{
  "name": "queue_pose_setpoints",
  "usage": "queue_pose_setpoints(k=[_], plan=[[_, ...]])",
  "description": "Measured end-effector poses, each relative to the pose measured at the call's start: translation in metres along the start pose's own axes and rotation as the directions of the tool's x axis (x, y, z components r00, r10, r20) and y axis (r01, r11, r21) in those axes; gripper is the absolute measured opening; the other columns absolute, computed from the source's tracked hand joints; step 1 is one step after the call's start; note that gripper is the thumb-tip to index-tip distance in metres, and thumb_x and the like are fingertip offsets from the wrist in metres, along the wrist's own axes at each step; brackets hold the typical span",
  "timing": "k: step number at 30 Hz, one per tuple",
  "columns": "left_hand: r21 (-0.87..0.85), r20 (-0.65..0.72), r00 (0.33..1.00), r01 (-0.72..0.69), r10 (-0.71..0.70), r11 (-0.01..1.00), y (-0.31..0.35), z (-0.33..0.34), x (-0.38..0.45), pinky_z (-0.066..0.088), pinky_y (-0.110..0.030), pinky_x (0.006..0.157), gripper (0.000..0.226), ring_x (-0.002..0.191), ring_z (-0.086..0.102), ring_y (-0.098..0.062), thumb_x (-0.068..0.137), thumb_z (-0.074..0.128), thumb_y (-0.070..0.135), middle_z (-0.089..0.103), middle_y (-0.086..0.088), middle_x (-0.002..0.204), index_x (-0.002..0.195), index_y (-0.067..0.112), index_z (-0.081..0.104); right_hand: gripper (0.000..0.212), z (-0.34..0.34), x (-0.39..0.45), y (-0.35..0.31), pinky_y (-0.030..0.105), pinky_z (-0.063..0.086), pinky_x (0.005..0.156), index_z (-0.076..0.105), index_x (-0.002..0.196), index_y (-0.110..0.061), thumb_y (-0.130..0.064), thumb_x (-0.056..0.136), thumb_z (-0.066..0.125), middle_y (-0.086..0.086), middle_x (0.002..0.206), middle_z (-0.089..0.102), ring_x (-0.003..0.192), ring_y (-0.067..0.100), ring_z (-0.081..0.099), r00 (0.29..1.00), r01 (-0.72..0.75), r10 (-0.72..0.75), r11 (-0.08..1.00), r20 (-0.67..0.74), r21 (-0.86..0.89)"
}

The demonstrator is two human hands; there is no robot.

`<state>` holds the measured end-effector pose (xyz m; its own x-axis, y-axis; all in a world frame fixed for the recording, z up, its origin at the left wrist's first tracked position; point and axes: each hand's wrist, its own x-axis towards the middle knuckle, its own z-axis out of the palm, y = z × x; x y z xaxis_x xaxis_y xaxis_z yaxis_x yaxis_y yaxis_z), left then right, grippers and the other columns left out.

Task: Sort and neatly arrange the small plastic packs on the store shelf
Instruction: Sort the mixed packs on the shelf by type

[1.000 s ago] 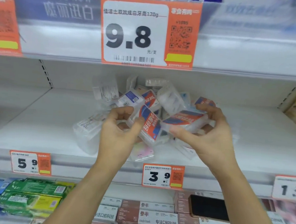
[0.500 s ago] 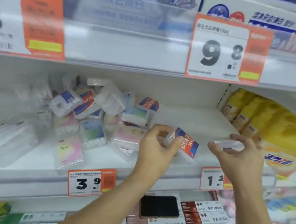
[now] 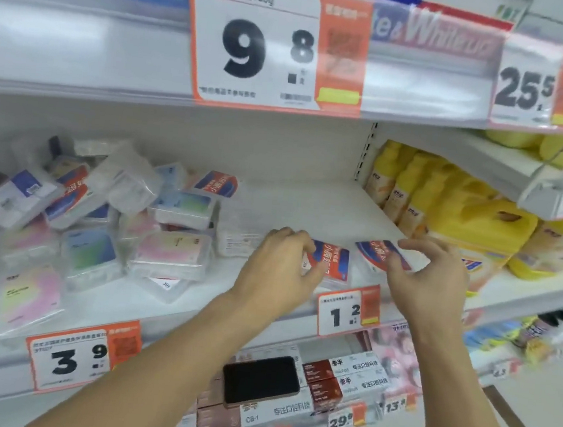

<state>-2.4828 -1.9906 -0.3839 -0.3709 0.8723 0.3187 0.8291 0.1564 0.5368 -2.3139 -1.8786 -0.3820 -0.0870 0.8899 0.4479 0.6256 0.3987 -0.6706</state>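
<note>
— Leftmost, what occupies the shelf (image 3: 274,199)?

— Loosely heaped on the white board lies a jumble of small plastic packs (image 3: 107,224): clear, hard-looking cases with pastel, blue or red-and-blue cards inside, many tilted or leaning on each other. One pink pack (image 3: 29,295) lies apart near the front lip, above the 3.9 price tag (image 3: 82,356).

— And further right?

— The left hand (image 3: 278,268) curls round one red-and-blue pack (image 3: 332,261), fingers over its near edge and left side, the pack resting on or just above the board; contact with the board cannot be told. Just beside it, the right hand (image 3: 428,279) pinches a second red-and-blue pack (image 3: 384,254), thumb on its face and fingertips along its far edge. Both packs sit in the bare stretch of shelf above the 1.2 price tag (image 3: 350,309), well apart from the heap and short of the yellow bottles (image 3: 423,192).

— How would such a pack handle?

— Judged by appearance, it is light and stiff, with a smooth, glossy shell that could slip under a loose pinch. The case looks rigid enough to bear a firm squeeze, though a thin lid might pop open. Holding is best across the two long edges, thumb opposite fingers, so the printed face stays visible and the pack can be set down flat and square to its neighbour.
</note>
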Motion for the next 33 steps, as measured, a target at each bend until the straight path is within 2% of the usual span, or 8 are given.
queue_pose_setpoints(k=[4,10,13,16,21,27,30,33], plan=[[0.122,-0.2,0.974,-0.083,0.107,0.989,-0.03,-0.04,-0.009,0.047,-0.034,0.082,0.017,0.093,0.059,-0.021,0.085,0.06,0.027,0.067,-0.001,0.093,0.092,0.015,0.069,0.01,0.014,-0.01,-0.019,0.017,0.036,0.082,0.075,0.087,-0.015,-0.014,0.081,0.068,0.007,0.095,0.07,0.093,0.02,0.063,0.986,0.149,-0.141,0.985,-0.09,0.087],[0.377,-0.017,1.0,0.014,-0.009,0.926,-0.106,-0.096,-0.048,0.046,-0.041,0.095,0.039,0.112,0.055,-0.028,0.087,0.052,0.049,0.058,-0.001,0.126,0.117,0.026,0.062,0.022,0.064,-0.044,-0.094,-0.001,0.034,0.081,0.07,0.104,-0.017,-0.01,0.083,0.069,-0.008,0.102,0.058,0.091,-0.001,0.051,0.897,0.376,-0.418,0.893,0.145,0.247],[0.252,-0.018,0.997,-0.068,0.075,0.965,-0.114,-0.102,-0.069,0.044,-0.035,0.094,0.042,0.107,0.056,-0.017,0.087,0.045,0.055,0.063,0.007,0.117,0.114,0.029,0.062,0.032,0.083,-0.05,-0.121,0.021,0.045,0.095,0.068,0.112,-0.019,-0.021,0.08,0.07,-0.002,0.115,0.057,0.108,0.012,0.053,0.846,0.43,-0.485,0.866,0.221,0.257],[0.209,0.004,0.999,-0.047,0.047,0.977,-0.122,-0.111,-0.085,0.035,-0.04,0.106,0.053,0.122,0.045,-0.01,0.082,0.048,0.068,0.054,0.015,0.128,0.124,0.036,0.056,0.06,0.1,-0.049,-0.144,0.043,0.041,0.105,0.052,0.136,-0.031,-0.045,0.081,0.07,0.003,0.151,0.033,0.135,0.027,0.035,0.834,0.336,-0.323,0.94,0.448,0.051],[0.047,-0.055,0.998,-0.006,0.008,0.999,-0.139,-0.134,-0.102,0.036,-0.023,0.105,0.057,0.123,0.043,0.0,0.076,0.068,0.06,0.053,0.02,0.127,0.127,0.036,0.057,0.068,0.114,-0.054,-0.162,0.035,0.044,0.092,0.053,0.135,-0.029,-0.052,0.075,0.075,0.005,0.14,0.042,0.124,0.034,0.043,0.815,0.324,-0.178,0.929,0.552,-0.18],[-0.427,-0.284,0.901,0.189,-0.33,0.884,-0.136,-0.167,-0.112,0.044,-0.008,0.081,0.033,0.102,0.057,0.013,0.086,0.055,0.053,0.065,0.029,0.106,0.114,0.036,0.062,0.032,0.095,-0.05,-0.158,0.016,0.039,0.054,0.072,0.1,-0.026,-0.036,0.071,0.083,-0.005,0.109,0.06,0.069,0.006,0.055,0.87,0.148,-0.126,0.989,0.477,-0.009],[-0.554,-0.31,0.85,0.202,-0.425,0.808,-0.135,-0.177,-0.114,0.043,-0.004,0.067,0.025,0.079,0.061,0.013,0.099,0.041,0.042,0.067,0.032,0.079,0.091,0.032,0.063,0.053,0.089,-0.049,-0.153,0.025,0.047,0.075,0.062,0.121,-0.031,-0.045,0.073,0.08,0.001,0.126,0.056,0.098,0.014,0.057,0.823,0.227,-0.173,0.973,0.541,-0.034],[-0.703,-0.233,0.806,0.246,-0.543,0.667,-0.136,-0.181,-0.118,0.051,-0.011,0.071,0.034,0.086,0.067,0.007,0.101,0.035,0.045,0.072,0.025,0.087,0.096,0.032,0.067,0.089,0.094,-0.055,-0.146,0.039,0.044,0.094,0.044,0.141,-0.032,-0.054,0.065,0.083,0.007,0.14,0.047,0.125,0.03,0.045,0.74,0.304,-0.159,0.946,0.654,-0.114]])
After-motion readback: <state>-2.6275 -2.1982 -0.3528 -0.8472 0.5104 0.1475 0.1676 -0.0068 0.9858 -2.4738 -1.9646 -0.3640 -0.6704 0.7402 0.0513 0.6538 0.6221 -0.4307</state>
